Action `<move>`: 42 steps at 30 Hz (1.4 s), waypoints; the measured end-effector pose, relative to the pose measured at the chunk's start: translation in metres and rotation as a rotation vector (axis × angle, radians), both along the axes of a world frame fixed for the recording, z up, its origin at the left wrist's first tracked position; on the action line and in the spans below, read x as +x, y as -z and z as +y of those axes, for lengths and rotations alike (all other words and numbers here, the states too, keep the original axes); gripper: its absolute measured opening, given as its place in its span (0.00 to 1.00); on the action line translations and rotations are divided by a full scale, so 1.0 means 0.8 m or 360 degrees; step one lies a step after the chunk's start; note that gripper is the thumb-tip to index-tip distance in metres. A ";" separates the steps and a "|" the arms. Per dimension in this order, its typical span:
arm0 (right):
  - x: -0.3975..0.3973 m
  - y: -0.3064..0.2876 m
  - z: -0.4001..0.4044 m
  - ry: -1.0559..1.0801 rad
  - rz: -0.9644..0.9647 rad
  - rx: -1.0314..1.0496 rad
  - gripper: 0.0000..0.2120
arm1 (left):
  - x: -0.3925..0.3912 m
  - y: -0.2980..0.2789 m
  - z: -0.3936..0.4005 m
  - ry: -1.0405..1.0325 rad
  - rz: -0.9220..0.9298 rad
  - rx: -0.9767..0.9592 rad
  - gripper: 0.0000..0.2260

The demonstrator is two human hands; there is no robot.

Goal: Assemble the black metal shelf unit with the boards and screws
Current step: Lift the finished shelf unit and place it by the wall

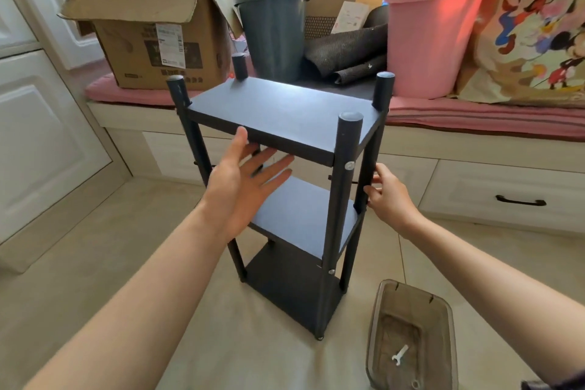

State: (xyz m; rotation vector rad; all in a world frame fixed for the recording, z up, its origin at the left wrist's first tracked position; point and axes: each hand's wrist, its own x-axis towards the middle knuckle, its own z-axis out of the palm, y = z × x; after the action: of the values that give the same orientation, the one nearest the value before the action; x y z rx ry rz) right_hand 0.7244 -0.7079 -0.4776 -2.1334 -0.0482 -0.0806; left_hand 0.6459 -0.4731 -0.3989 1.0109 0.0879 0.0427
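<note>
head | shelf unit (294, 187) upright on floor, centre, three boards fitted | left hand (243, 187) released, flat under top board at 9 o'clock | right hand (391, 196) grasping rear post (368, 174) at 3 o'clock, likely steadying | wrench (399, 355) in tray (443, 313) at 5 o'clock

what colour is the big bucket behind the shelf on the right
Pink, seen best in the head view: the bucket stands on the window seat.

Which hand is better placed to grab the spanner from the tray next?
Right, probably. The tray with the small white spanner sits on the floor at the person's right, below the right hand, which touches a rear post. The left hand hovers open across the shelf.
</note>
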 end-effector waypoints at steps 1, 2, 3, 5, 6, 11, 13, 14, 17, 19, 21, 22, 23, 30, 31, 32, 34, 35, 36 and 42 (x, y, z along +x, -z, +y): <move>0.011 0.000 0.001 -0.0003 -0.0006 0.0006 0.21 | 0.010 -0.004 -0.003 -0.0028 -0.0026 -0.0088 0.16; 0.021 0.001 0.001 -0.0010 -0.0011 0.0016 0.20 | 0.019 -0.006 -0.008 -0.0070 -0.0045 -0.0143 0.14; 0.031 0.001 0.001 -0.0023 -0.0008 0.0023 0.19 | 0.026 -0.007 -0.012 -0.0115 -0.0065 -0.0176 0.13; 0.053 0.001 0.000 -0.0053 -0.0005 0.0011 0.17 | 0.038 -0.007 -0.015 -0.0137 -0.0111 -0.0232 0.12; 0.062 -0.001 -0.002 -0.0071 0.0004 -0.0017 0.15 | 0.042 -0.008 -0.016 -0.0124 -0.0125 -0.0253 0.12; 0.071 -0.022 -0.011 -0.0084 0.0199 -0.0054 0.17 | 0.046 -0.014 -0.016 -0.0037 -0.0028 -0.0265 0.19; 0.069 -0.038 -0.011 -0.0098 0.0327 0.0023 0.14 | 0.043 -0.019 -0.016 -0.0034 0.0069 -0.0293 0.21; 0.067 -0.047 -0.011 -0.0109 0.0389 0.0067 0.08 | 0.042 -0.023 -0.016 -0.0042 0.0114 -0.0301 0.21; 0.064 -0.077 -0.013 0.0003 0.0568 0.0054 0.17 | 0.038 -0.034 -0.019 -0.0124 0.0264 -0.0298 0.21; 0.059 -0.098 -0.016 0.0168 0.0736 0.0164 0.16 | 0.038 -0.045 -0.023 -0.0190 0.0384 -0.0299 0.19; 0.052 -0.124 -0.019 0.0285 0.0932 0.0350 0.14 | 0.041 -0.060 -0.025 -0.0242 0.0536 -0.0286 0.14; 0.047 -0.139 -0.020 0.0332 0.1019 0.0422 0.13 | 0.042 -0.070 -0.025 -0.0250 0.0634 -0.0251 0.11; 0.042 -0.153 -0.020 0.0354 0.1096 0.0484 0.12 | 0.044 -0.078 -0.024 -0.0244 0.0738 -0.0179 0.10; 0.020 -0.240 -0.008 0.0427 0.1494 0.0951 0.11 | 0.061 -0.140 0.015 -0.0340 0.1199 0.0471 0.15; 0.019 -0.248 -0.004 0.0434 0.1528 0.0964 0.11 | 0.064 -0.148 0.024 -0.0333 0.1242 0.0627 0.14; 0.018 -0.254 0.000 0.0450 0.1554 0.0965 0.11 | 0.067 -0.155 0.034 -0.0330 0.1278 0.0805 0.12; 0.016 -0.263 0.006 0.0492 0.1598 0.0950 0.11 | 0.072 -0.173 0.055 -0.0366 0.1277 0.1125 0.06; 0.015 -0.266 0.008 0.0505 0.1617 0.0932 0.11 | 0.077 -0.184 0.064 -0.0402 0.1224 0.1250 0.04; 0.016 -0.268 0.010 0.0515 0.1638 0.0915 0.11 | 0.082 -0.196 0.073 -0.0444 0.1151 0.1369 0.04; 0.027 -0.273 0.021 0.0641 0.1750 0.0815 0.07 | 0.138 -0.232 0.117 -0.0534 0.0872 0.1886 0.04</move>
State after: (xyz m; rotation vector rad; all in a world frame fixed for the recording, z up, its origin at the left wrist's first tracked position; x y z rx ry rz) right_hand 0.7460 -0.6911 -0.2592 -1.4093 0.9363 0.7583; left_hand 0.7565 -0.3797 -0.2134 2.1626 0.8048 0.1314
